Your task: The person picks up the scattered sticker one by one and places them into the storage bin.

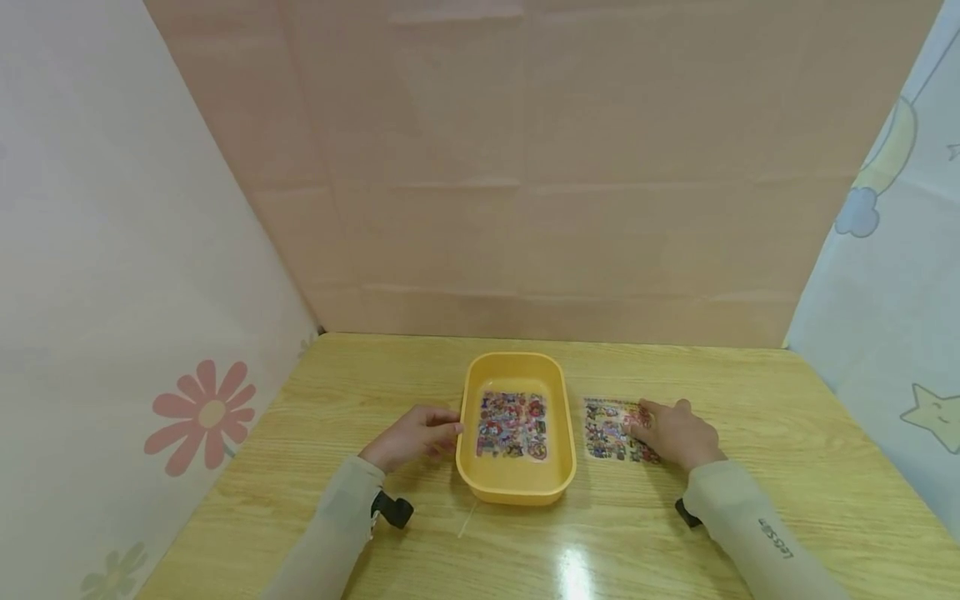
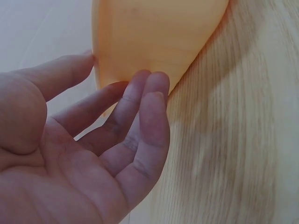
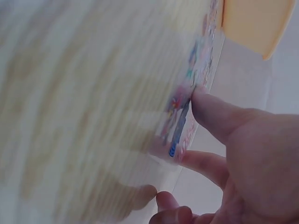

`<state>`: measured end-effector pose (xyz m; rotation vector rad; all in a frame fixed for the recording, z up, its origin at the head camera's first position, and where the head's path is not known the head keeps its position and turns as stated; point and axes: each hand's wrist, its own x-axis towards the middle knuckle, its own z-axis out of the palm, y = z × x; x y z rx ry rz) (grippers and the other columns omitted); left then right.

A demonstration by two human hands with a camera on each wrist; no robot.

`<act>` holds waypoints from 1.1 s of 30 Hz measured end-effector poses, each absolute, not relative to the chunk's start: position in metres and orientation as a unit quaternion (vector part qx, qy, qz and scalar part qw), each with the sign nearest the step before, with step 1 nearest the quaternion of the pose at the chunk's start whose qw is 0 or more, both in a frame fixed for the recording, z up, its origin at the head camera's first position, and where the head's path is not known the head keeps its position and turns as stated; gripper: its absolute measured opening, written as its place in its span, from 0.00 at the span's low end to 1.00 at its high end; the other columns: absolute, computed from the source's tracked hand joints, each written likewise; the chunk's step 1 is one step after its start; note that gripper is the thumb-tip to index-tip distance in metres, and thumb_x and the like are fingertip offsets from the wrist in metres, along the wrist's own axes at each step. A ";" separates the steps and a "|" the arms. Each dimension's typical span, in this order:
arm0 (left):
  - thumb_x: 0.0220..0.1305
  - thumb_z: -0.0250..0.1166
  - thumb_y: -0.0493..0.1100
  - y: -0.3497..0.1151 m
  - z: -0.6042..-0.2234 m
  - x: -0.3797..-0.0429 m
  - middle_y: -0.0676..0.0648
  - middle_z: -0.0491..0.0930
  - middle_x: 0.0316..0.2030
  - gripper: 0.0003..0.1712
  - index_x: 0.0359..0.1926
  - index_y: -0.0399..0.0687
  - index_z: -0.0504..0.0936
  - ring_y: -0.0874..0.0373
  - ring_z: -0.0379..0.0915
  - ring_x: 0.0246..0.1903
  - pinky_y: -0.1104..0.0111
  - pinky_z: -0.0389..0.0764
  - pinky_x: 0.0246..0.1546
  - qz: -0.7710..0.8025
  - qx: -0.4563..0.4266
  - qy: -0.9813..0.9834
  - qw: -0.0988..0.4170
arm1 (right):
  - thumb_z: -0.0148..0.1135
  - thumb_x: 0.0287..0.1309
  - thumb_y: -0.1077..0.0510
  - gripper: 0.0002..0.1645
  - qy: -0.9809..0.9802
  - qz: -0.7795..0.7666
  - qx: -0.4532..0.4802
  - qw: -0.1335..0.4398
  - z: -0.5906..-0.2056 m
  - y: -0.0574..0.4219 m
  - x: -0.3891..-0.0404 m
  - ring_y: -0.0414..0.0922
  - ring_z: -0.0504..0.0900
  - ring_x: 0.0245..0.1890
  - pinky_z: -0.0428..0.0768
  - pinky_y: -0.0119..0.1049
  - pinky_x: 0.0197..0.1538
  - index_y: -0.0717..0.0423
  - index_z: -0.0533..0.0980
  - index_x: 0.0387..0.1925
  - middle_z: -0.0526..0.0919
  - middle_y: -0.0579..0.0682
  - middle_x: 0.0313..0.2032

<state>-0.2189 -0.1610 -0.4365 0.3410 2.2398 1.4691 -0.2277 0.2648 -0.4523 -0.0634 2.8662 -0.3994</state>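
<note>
A yellow plastic tray (image 1: 517, 481) stands on the table with a sheet of colourful cartoon stickers (image 1: 512, 425) lying inside it. My left hand (image 1: 416, 437) is at the tray's left side. In the left wrist view its thumb (image 2: 74, 70) meets the rim, and the bent fingers lie against the outer wall. Right of the tray, a second clear sticker sheet (image 1: 606, 432) lies on the table. My right hand (image 1: 678, 433) is over that sheet's right part; its thumb (image 3: 210, 107) touches the printed face and the index finger meets an edge, with the fingers spread.
The wood-grain table (image 1: 300, 492) ends at a pinkish backdrop (image 1: 525, 183). Pale patterned panels stand at the left (image 1: 90, 275) and right (image 1: 892, 317). A thin pale strip (image 1: 468, 518) lies in front of the tray.
</note>
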 end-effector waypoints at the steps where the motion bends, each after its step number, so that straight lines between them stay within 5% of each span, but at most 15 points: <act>1: 0.75 0.59 0.50 -0.161 -0.436 -0.219 0.45 0.84 0.44 0.24 0.62 0.38 0.79 0.53 0.80 0.39 0.58 0.84 0.41 0.530 0.123 0.810 0.219 | 0.55 0.68 0.34 0.45 0.983 -0.137 -0.022 0.123 -0.452 0.264 -0.227 0.44 0.64 0.17 0.64 0.39 0.21 0.58 0.62 0.74 0.64 0.84 0.51; 6: 0.75 0.59 0.50 -0.162 -0.435 -0.219 0.46 0.85 0.43 0.24 0.62 0.38 0.79 0.53 0.81 0.39 0.58 0.84 0.41 0.530 0.124 0.810 0.219 | 0.54 0.68 0.33 0.45 0.982 -0.143 -0.027 0.121 -0.450 0.262 -0.226 0.45 0.64 0.19 0.63 0.38 0.21 0.58 0.62 0.73 0.70 0.73 0.43; 9: 0.74 0.59 0.50 -0.162 -0.435 -0.220 0.45 0.85 0.43 0.24 0.61 0.38 0.79 0.53 0.81 0.39 0.58 0.84 0.40 0.531 0.125 0.809 0.219 | 0.55 0.69 0.35 0.43 0.980 -0.156 -0.030 0.119 -0.449 0.259 -0.226 0.43 0.63 0.19 0.61 0.37 0.21 0.59 0.63 0.73 0.74 0.61 0.30; 13: 0.74 0.60 0.50 -0.163 -0.438 -0.221 0.45 0.84 0.42 0.24 0.61 0.37 0.79 0.53 0.81 0.38 0.59 0.84 0.39 0.531 0.126 0.809 0.218 | 0.57 0.70 0.41 0.40 0.976 -0.180 -0.024 0.120 -0.448 0.256 -0.226 0.40 0.60 0.16 0.60 0.35 0.21 0.61 0.64 0.72 0.71 0.49 0.17; 17: 0.74 0.60 0.50 -0.163 -0.441 -0.221 0.46 0.84 0.41 0.24 0.61 0.37 0.79 0.52 0.81 0.39 0.60 0.84 0.39 0.532 0.127 0.808 0.218 | 0.59 0.69 0.41 0.43 0.973 -0.197 -0.013 0.117 -0.447 0.258 -0.226 0.48 0.77 0.24 0.70 0.41 0.24 0.64 0.61 0.72 0.84 0.61 0.36; 20: 0.74 0.60 0.50 -0.162 -0.441 -0.221 0.46 0.84 0.41 0.25 0.61 0.37 0.78 0.51 0.81 0.39 0.60 0.84 0.38 0.532 0.129 0.808 0.218 | 0.60 0.68 0.41 0.48 0.971 -0.214 -0.010 0.110 -0.446 0.260 -0.227 0.56 0.83 0.35 0.77 0.50 0.29 0.68 0.55 0.73 0.83 0.67 0.48; 26: 0.74 0.60 0.50 -0.162 -0.440 -0.221 0.46 0.84 0.41 0.25 0.61 0.37 0.79 0.50 0.81 0.39 0.59 0.84 0.38 0.532 0.129 0.808 0.217 | 0.59 0.70 0.46 0.50 0.960 -0.262 0.005 0.099 -0.445 0.265 -0.225 0.51 0.82 0.28 0.78 0.50 0.32 0.74 0.47 0.74 0.84 0.63 0.39; 30: 0.74 0.60 0.51 -0.162 -0.440 -0.220 0.46 0.84 0.42 0.25 0.61 0.37 0.79 0.50 0.81 0.39 0.59 0.84 0.38 0.534 0.127 0.807 0.217 | 0.57 0.71 0.54 0.43 0.956 -0.279 0.008 0.093 -0.445 0.269 -0.226 0.50 0.78 0.25 0.76 0.48 0.34 0.78 0.50 0.71 0.82 0.65 0.40; 33: 0.74 0.60 0.50 -0.162 -0.440 -0.221 0.46 0.84 0.41 0.24 0.61 0.37 0.79 0.49 0.81 0.39 0.59 0.84 0.38 0.536 0.127 0.806 0.217 | 0.54 0.71 0.57 0.37 0.953 -0.289 0.013 0.087 -0.443 0.273 -0.227 0.57 0.81 0.33 0.79 0.50 0.37 0.81 0.54 0.68 0.81 0.71 0.44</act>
